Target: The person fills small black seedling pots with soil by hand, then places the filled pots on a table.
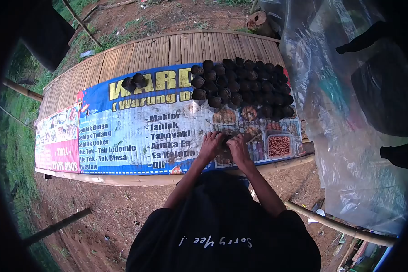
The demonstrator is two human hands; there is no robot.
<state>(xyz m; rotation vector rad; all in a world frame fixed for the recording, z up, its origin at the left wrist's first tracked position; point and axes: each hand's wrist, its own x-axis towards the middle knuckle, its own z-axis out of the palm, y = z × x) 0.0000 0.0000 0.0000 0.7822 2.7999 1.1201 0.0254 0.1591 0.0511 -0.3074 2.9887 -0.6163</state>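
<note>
My left hand (211, 145) and my right hand (238, 148) are close together near the front edge of the table. Their fingers curl around a small black planting bag (226, 139), mostly hidden by the hands. Right of my right hand is a clear plastic tub (269, 152) of reddish-brown seeds (279, 146), which look like peanuts. Beyond the hands, many black planting bags (233, 86) stand upright in packed rows, dark inside. Two more black planting bags (133, 82) stand apart toward the far left.
A printed banner (118, 131) covers much of the bamboo-slat table (158, 53). Clear plastic sheeting (344, 149) hangs along the right side. Bamboo poles (340, 224) stick out at the sides. A cut log (259, 22) lies behind the table on bare soil.
</note>
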